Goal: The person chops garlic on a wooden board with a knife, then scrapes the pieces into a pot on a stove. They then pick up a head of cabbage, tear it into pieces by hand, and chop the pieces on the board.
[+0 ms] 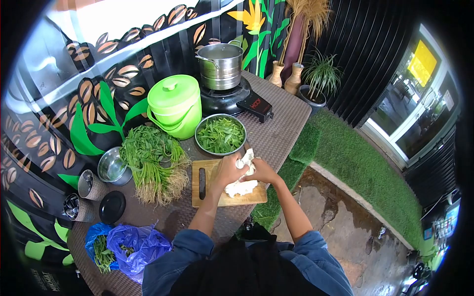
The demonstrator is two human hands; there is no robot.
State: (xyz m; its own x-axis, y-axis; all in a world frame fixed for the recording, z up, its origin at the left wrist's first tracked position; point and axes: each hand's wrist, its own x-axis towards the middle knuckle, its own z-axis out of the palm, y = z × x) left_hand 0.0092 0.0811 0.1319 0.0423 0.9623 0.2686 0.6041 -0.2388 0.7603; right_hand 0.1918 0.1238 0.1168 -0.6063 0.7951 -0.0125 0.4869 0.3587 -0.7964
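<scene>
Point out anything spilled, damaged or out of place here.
Dark, wet-looking patches on the floor beside the grass stand out against the paler surface. Nothing on the table looks clearly spilled.

Just beyond the grip, the steel bowl bars a low pass; left, past the cutting board, rooted greens do. Right, past the table, room opens.

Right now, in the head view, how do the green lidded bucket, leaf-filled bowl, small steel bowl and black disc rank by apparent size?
Largest to smallest:
Green lidded bucket
Leaf-filled bowl
Small steel bowl
Black disc
</scene>
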